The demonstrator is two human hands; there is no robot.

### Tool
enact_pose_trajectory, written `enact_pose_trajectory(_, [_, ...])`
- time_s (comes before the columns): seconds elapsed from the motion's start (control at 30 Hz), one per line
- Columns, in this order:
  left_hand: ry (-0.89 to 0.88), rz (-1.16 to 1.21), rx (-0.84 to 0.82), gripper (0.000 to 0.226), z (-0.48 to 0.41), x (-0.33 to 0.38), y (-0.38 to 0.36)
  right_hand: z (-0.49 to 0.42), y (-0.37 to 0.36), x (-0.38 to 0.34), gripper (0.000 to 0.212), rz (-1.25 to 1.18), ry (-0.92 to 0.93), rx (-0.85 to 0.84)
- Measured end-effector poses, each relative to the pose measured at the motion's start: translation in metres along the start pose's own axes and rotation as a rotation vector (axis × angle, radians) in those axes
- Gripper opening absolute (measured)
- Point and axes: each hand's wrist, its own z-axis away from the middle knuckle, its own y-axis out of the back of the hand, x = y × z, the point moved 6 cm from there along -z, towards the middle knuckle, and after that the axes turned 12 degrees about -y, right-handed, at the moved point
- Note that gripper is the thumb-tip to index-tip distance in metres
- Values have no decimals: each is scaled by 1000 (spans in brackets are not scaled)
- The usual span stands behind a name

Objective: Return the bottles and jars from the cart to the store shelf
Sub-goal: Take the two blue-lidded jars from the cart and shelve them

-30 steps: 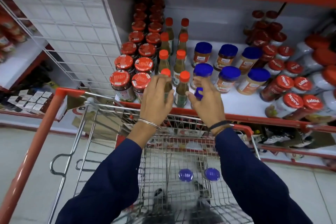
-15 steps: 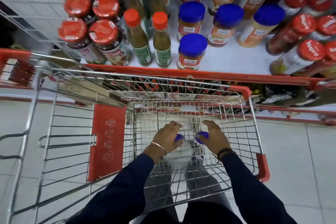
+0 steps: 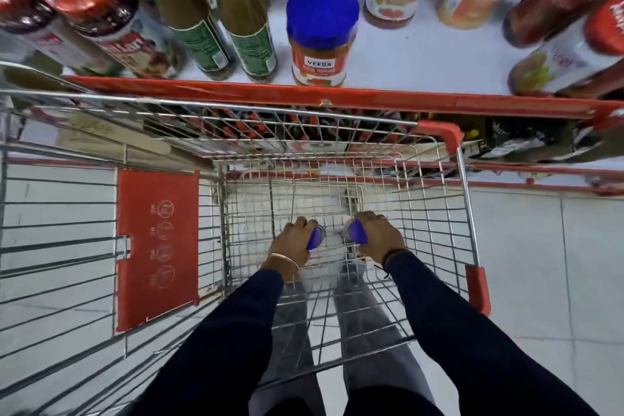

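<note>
Deep in the wire cart (image 3: 462, 213), my left hand (image 3: 293, 241) is closed around a blue-lidded jar (image 3: 315, 237) and my right hand (image 3: 380, 236) around a second blue-lidded jar (image 3: 357, 232). Only the lids show; the jar bodies are hidden under my fingers. Above the cart, the white store shelf (image 3: 422, 61) with a red front edge carries blue-lidded jars, the nearest one (image 3: 320, 34) standing at the front edge. Green sauce bottles (image 3: 216, 24) with orange caps stand left of it.
Red-lidded jars (image 3: 87, 7) crowd the shelf's left end and more red-capped jars (image 3: 567, 3) its right end. A red child-seat flap (image 3: 157, 246) hangs on the cart's left. A lower shelf (image 3: 506, 145) sits behind the cart's front rim. White floor tiles lie to the right.
Both hands left the shelf, dropped into the cart and closed on the two blue-lidded jars. The view has tilted down and moved nearer the shelf edge.
</note>
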Motion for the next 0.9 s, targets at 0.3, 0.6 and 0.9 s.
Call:
enact_pose_trajectory(0.3, [-84, 9, 250, 61, 50, 66, 87, 84, 93, 6, 61, -215, 40, 126])
enact_pose_trajectory(0.6, [-207, -23, 399, 53, 109, 167, 215, 191, 245, 4, 55, -212, 149, 327])
enact_pose_trajectory(0.9, [-288, -131, 614, 60, 120, 236, 326, 228, 360, -6, 61, -220, 301, 606])
